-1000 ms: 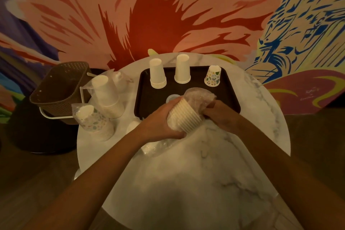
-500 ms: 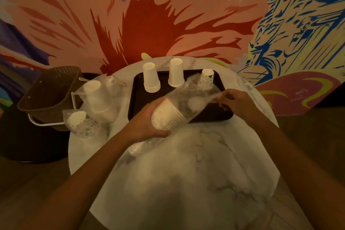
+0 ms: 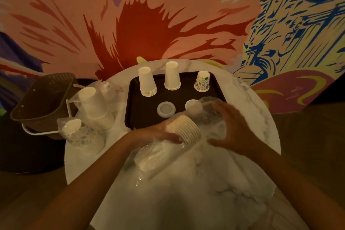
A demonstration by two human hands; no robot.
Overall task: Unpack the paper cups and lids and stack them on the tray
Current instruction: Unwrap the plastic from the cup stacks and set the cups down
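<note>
Since half a second ago, both hands have dropped toward the near edge of the tray, and the plastic sleeve that was stretched out to the right is now bunched. From the head view, the left hand point(image 3: 158, 133) grips a nested stack of ribbed paper cups point(image 3: 183, 129), lying on its side just in front of the tray's near edge. The right hand point(image 3: 234, 127) is closed loosely on the crumpled clear plastic sleeve point(image 3: 209, 110) at the tray's near right corner. On the dark tray point(image 3: 134, 106), three upside-down cup stacks line the far edge: white cups point(image 3: 147, 82), taller white cups point(image 3: 172, 76), and a patterned cup point(image 3: 202, 81). A round lid point(image 3: 166, 109) lies mid-tray. Another wrapped pack point(image 3: 155, 157) lies on the marble table point(image 3: 186, 201) under the left wrist. Bagged cups point(image 3: 93, 106) stand at the table's left edge beside a woven basket point(image 3: 44, 101).
</note>
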